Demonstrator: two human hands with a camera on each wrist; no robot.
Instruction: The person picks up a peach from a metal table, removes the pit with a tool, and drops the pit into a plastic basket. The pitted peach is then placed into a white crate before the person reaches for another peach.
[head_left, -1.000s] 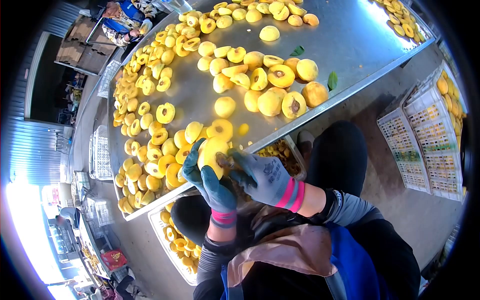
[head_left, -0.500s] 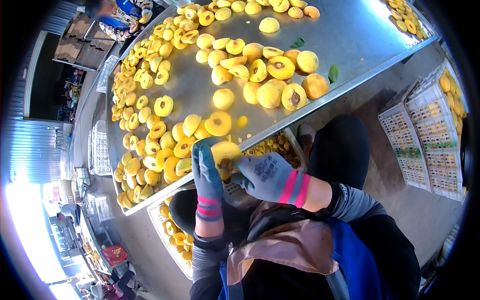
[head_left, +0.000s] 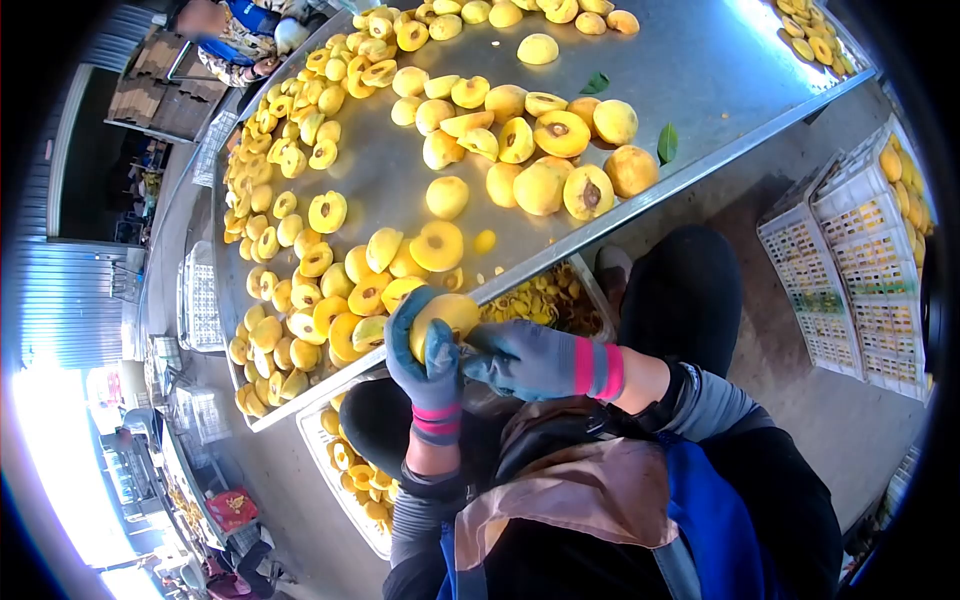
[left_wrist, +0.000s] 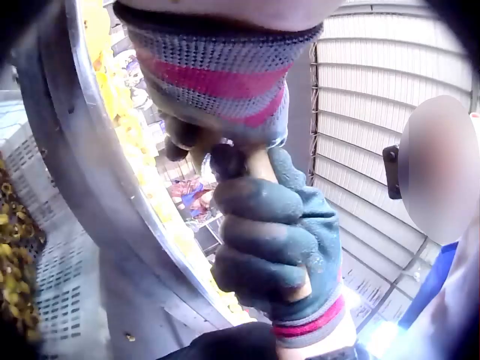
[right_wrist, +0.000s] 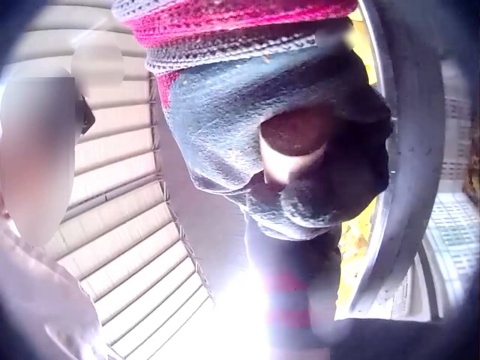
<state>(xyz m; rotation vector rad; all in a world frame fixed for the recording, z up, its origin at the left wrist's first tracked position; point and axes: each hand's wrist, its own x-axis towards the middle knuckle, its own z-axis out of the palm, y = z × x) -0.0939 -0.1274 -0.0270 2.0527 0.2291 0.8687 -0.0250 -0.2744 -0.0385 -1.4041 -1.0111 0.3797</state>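
Observation:
Over the table's near edge, my gloved left hand [head_left: 420, 350] grips a yellow peach half [head_left: 452, 313], with the thumb across its near side. Close against it, my gloved right hand [head_left: 530, 357] has its fingers curled round a tool with a wooden handle [left_wrist: 259, 166]. In the right wrist view the handle's butt [right_wrist: 289, 161] sticks out of the fist. The tool's working end is hidden by the hands and fruit. Many peach halves [head_left: 327, 212] lie on the metal table [head_left: 700, 60] beyond my hands, several cut side up with brown hollows.
Below the table edge stand a crate of scraps [head_left: 600, 310] and a white crate [head_left: 375, 540] of peach halves. Tall white crates [head_left: 840, 270] hold more fruit at right. Green leaves [head_left: 667, 143] lie on the table. Another person [head_left: 235, 50] works at the far left.
The peach half has turned in my left hand; its brown hollow, visible earlier, now faces out of sight. My left fingers have closed round it, and my right hand has turned and drawn slightly lower.

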